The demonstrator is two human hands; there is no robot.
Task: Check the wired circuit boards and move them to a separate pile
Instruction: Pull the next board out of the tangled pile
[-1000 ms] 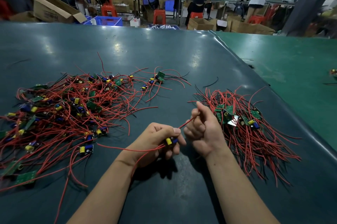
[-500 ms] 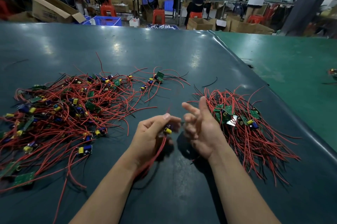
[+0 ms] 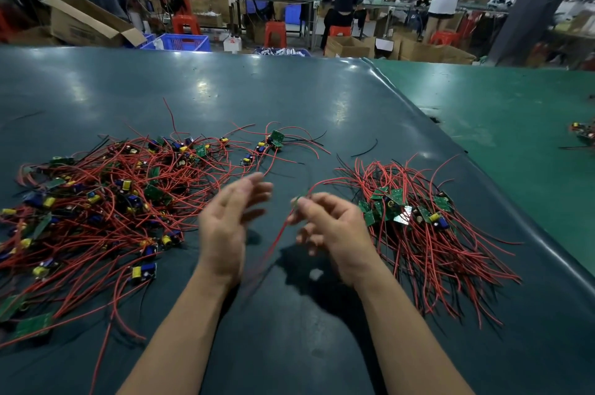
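Board (image 3: 297, 201) pinched in right hand (image 3: 331, 227), left hand (image 3: 225, 220) beside

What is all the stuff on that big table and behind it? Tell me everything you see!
Big pile of wired circuit boards: one heap, red wires with green boards and blue and yellow parts, left side of the table.
Small pile of wired circuit boards: one heap, red wires, green boards, right of the hands.
Loose black wire: one, black, beyond the small pile.
Table: one, dark green, in front.
Cardboard box: one open, brown, far left.
Crate: one, blue, behind the table.
Stools: several, red, background.
People: several, at far benches.
Left hand: open, fingers straight, blurred.
Right hand: pinches a red wire.
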